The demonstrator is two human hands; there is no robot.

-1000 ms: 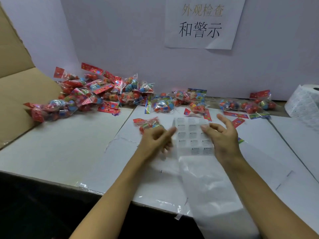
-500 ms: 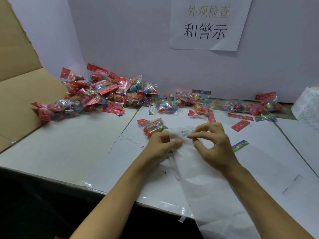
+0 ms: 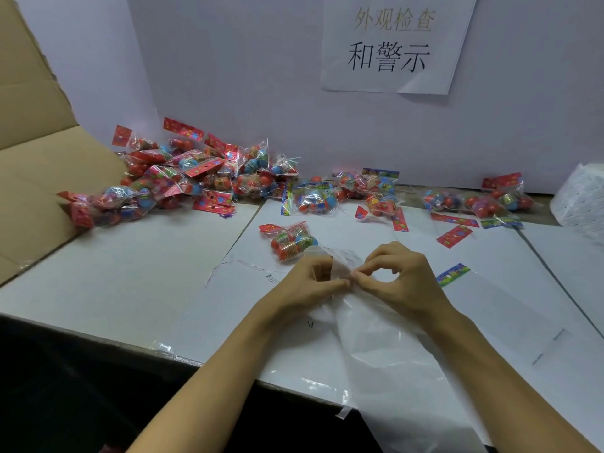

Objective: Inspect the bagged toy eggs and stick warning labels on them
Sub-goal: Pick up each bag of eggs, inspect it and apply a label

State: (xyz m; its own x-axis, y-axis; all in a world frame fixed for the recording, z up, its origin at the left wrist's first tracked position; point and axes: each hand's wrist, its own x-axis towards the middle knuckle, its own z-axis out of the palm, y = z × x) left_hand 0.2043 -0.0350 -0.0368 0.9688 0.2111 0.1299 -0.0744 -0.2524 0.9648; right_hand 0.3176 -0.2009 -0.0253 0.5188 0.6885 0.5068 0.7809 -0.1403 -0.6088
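A long white label strip [image 3: 385,351] runs from the table's front edge up to my hands, its top end folded over. My left hand [image 3: 307,286] and my right hand [image 3: 398,282] pinch that folded end together, fingertips meeting. One bag of toy eggs [image 3: 289,241] with a red header lies just beyond my left hand. A big heap of bagged eggs [image 3: 183,178] sits at the back left. More bags [image 3: 353,194] lie at the back centre, and others [image 3: 480,201] at the back right.
The table [image 3: 130,266] is covered with white sheets. A cardboard box flap [image 3: 36,152] stands at the left. A roll of white labels [image 3: 581,201] sits at the right edge. A paper sign [image 3: 392,44] hangs on the back wall. Loose header cards [image 3: 454,235] lie near the right.
The label strip's top end, held up flat a second ago, has been folded down toward the table. Both hands closed in and now pinch it at one spot.
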